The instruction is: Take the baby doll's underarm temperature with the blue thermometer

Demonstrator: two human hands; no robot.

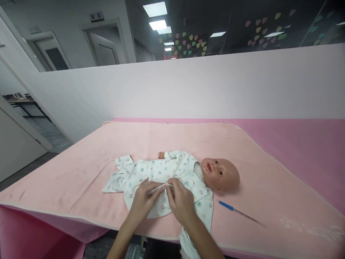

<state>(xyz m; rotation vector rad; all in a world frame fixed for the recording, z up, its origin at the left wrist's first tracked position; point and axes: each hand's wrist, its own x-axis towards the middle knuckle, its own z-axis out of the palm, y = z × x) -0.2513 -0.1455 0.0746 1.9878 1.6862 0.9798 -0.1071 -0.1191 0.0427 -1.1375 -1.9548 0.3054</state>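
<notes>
A baby doll lies on its back across the table, its head to the right. It wears a white patterned romper with small coloured prints. Over the doll's middle, my left hand pinches a white tie or fabric edge of the garment between thumb and fingers. My right hand pinches the same white strip just to the right, the fingertips of both hands close together. The near sleeve spreads toward me, and its end hangs over the table edge beside my right forearm. One small doll hand shows at the far sleeve.
A thin stick with a blue handle lies right of the doll, below its head. Pink padded cloth covers the table, with its front edge close to me. A white partition wall stands behind, topped by dark glass with heart stickers.
</notes>
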